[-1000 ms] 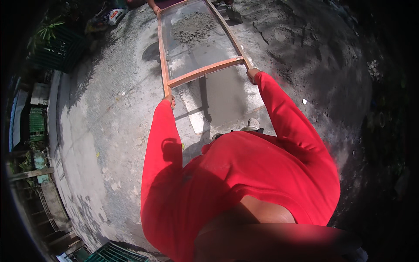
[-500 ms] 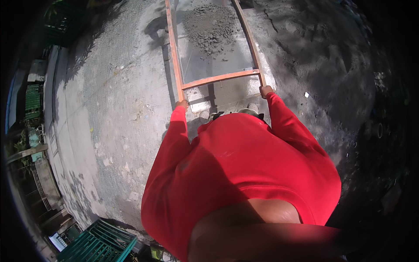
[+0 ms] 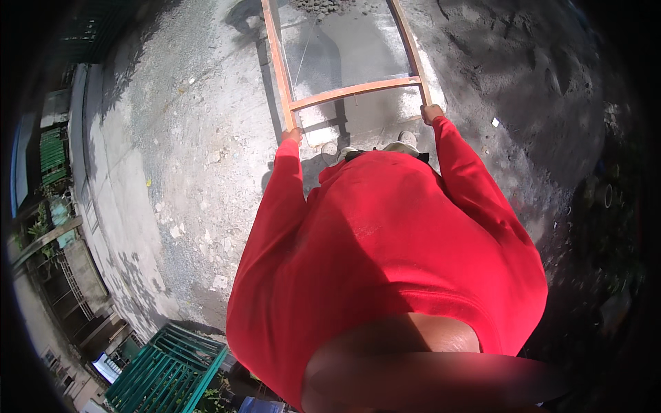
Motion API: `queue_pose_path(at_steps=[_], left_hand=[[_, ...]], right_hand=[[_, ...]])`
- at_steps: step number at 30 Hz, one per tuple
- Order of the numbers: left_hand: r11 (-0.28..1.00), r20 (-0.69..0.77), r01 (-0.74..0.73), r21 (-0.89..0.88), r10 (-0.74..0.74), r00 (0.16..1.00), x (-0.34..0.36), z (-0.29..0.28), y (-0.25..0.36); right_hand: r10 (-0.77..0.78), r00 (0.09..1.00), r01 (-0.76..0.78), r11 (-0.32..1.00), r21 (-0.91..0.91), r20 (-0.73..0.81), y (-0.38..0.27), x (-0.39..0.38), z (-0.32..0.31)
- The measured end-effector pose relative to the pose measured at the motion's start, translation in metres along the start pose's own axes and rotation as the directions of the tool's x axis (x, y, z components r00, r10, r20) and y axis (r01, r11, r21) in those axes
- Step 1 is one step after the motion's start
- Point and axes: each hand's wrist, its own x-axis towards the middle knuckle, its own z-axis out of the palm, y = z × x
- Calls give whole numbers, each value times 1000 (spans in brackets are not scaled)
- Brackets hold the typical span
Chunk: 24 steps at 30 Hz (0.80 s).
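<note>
In front of me is a long wooden frame (image 3: 354, 91) with two side rails and a crossbar, like a sand screen. My left hand (image 3: 292, 135) is wrapped round the near end of its left rail. Closed on the right rail's end is my right hand (image 3: 432, 113). Both arms, in red sleeves, stretch forward. Between the rails, beyond the crossbar, lie grey lumps of gravel or sand (image 3: 322, 7), cut off by the top edge. I cannot tell whether a mesh spans the frame. A thin string hangs near the left rail.
My feet, one shoe (image 3: 407, 139) showing at the right, stand just behind the crossbar. Dark, shaded soil (image 3: 509, 62) spreads to the right; pale, rough concrete (image 3: 186, 138) to the left. A green metal rack or gate (image 3: 169, 372) stands at lower left.
The grey lumps now lie farther from the crossbar, toward the top edge. Hands, frame and feet sit higher in the picture, and the view has shifted a little. Both hands keep their grip.
</note>
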Motion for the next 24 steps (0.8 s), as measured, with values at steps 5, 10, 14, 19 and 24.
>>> queue_pose_path(at_steps=[5,10,14,19,24], left_hand=[[998,66,-40,47,37,997,-20,-1,-95],[997,-21,-11,78,13,1000,-6,2,-37],[1000,45,-8,-18,8,999,28,-13,106],[1000,168,-2,-6,3,986,50,-40,215],[1000,69,-2,5,2,998,26,-8,67]], right_hand=[[-54,996,50,997,-54,-75,98,-25,-15],[67,996,-65,997,32,-64,36,-4,-2],[-35,994,27,997,73,107,-108,24,4],[-12,996,6,997,77,87,-225,30,0],[49,998,-54,990,129,43,-77,15,9]])
